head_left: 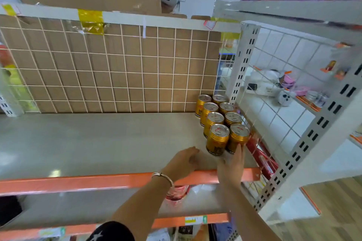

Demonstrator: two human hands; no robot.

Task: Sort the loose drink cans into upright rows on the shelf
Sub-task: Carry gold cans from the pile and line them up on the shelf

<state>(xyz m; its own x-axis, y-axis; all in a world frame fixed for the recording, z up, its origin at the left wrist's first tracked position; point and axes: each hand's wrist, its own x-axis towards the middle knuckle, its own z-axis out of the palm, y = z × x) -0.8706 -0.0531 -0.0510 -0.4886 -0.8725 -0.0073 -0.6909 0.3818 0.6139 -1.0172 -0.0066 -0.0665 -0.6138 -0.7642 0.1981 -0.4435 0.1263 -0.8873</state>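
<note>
**Eight gold cans stand in two rows at the right end of the shelf**

The gold cans (221, 123) stand upright, two side by side and four deep. They sit at the right end of the shelf (88, 143), just beside the wire side wall (274, 103). No loose can shows anywhere.

The right hand (232, 164) reaches over the orange edge (78, 181). Its fingers are nearly straight and touch the side of the front right can (239, 135). It does not wrap round the can.

The left hand (182, 160) rests on the shelf just beside the front left can (217, 139). Its fingers bend loosely. It seems to hold nothing, but the view is from behind, so I cannot be fully sure. A bracelet (163, 175) is on that wrist.

The cans are metal, so they are hard and smooth, and they could slip. If they are full, they will feel a bit heavy for their size. A hard squeeze or a drop could dent one. I think the best place to hold one is round the middle of its side. The thumb goes on one side and the fingers on the other.

Each can has dark writing low on its side, but it is too blurry to read. A yellow and green tag (195, 219) on the lower shelf edge cannot be read either.
</note>
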